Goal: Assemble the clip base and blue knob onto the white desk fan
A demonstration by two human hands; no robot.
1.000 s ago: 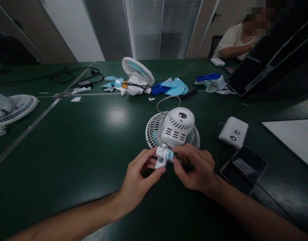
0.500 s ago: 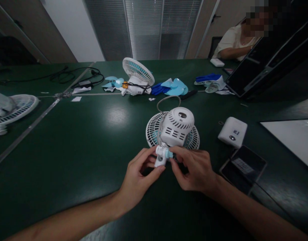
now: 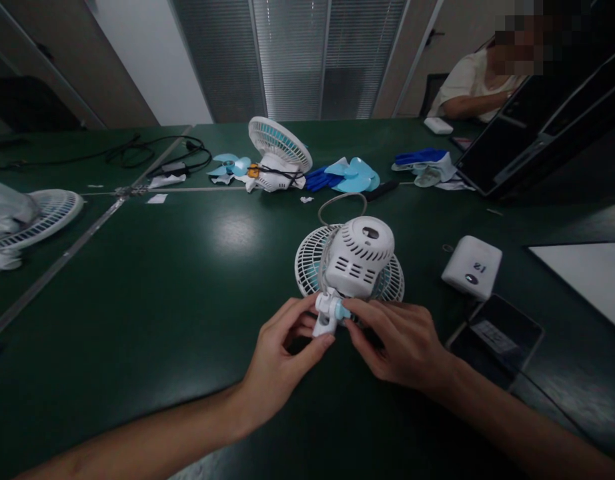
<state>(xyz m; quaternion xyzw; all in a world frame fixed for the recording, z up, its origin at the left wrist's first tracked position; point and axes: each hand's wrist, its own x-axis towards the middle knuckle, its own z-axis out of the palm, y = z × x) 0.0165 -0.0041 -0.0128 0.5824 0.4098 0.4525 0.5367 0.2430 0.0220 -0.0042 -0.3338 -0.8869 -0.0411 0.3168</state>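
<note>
A small white fan (image 3: 361, 257) lies grille-down on the green table, its vented motor housing facing up. At its near end is a white clip bracket (image 3: 325, 323) with a light-blue knob (image 3: 341, 310) on its right side. My left hand (image 3: 282, 350) is closed on the bracket, thumb at its lower end and fingers behind. The thumb and index finger of my right hand (image 3: 400, 340) pinch the blue knob. A grey cord (image 3: 343, 195) loops behind the fan.
Farther back are another fan (image 3: 280, 153), blue fan blades (image 3: 357, 175), gloves (image 3: 427, 163) and black cables (image 3: 152, 150). A white power bank (image 3: 472, 267) and a dark phone-like slab (image 3: 497, 340) lie to the right. One more fan (image 3: 42, 213) is at left. A person (image 3: 475, 87) sits across the table.
The view has shifted slightly, moving everything a little right and down in the picture. My right fingers have shifted slightly around the blue knob; both hands keep hold.
</note>
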